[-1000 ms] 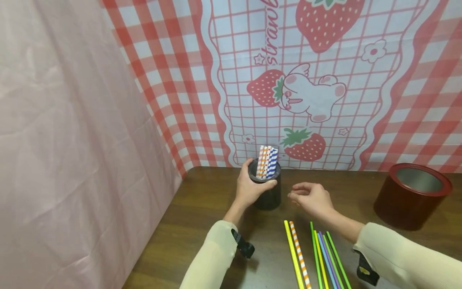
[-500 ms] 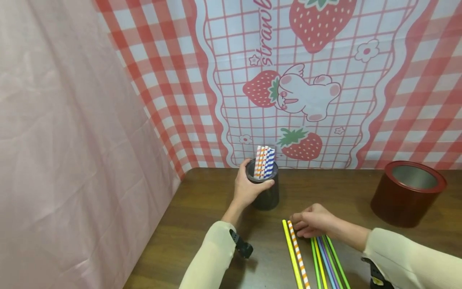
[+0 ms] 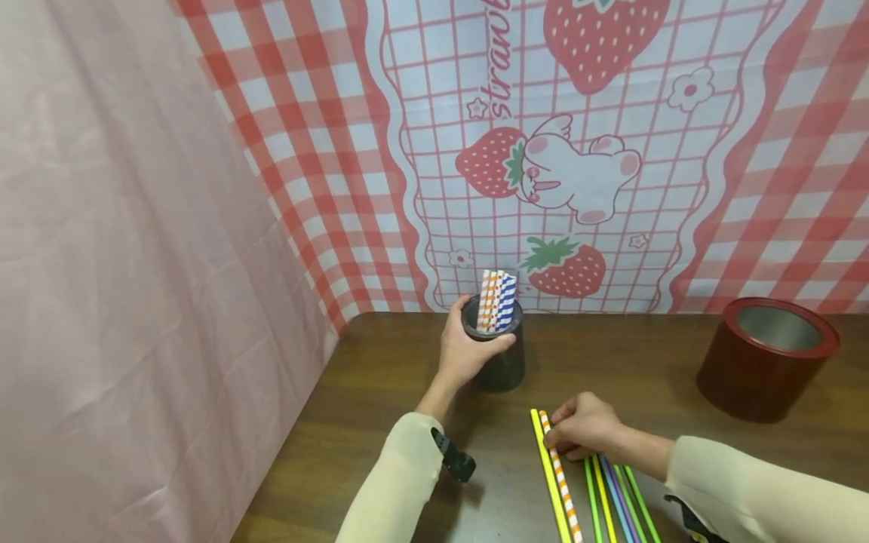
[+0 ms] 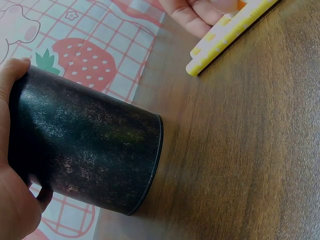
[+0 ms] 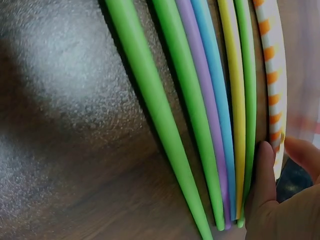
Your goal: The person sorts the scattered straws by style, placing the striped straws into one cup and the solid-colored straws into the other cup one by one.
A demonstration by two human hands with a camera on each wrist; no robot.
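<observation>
My left hand (image 3: pixel 470 348) grips a black cup (image 3: pixel 504 368) near the table's back edge; the left wrist view shows that cup (image 4: pixel 90 155) with my palm wrapped round its side. Several striped paper straws (image 3: pixel 496 302) stand in it. My right hand (image 3: pixel 581 430) lies over the far ends of a row of straws on the table, fingers curled and pinching the orange-striped straw (image 3: pixel 562 479), with a yellow straw (image 3: pixel 547 467) beside it. In the right wrist view the orange-striped straw (image 5: pixel 275 75) runs next to my thumb (image 5: pixel 265 170).
Green, yellow, purple and blue plain straws (image 3: pixel 614 501) lie side by side at the front of the dark wooden table (image 3: pixel 380 377). A dark red round tin (image 3: pixel 767 362) stands open at the right. Cloth backdrops close off the left and back.
My right hand came down from beside the cup onto the straws' ends and now grips the orange-striped one. The left hand has stayed on the cup.
</observation>
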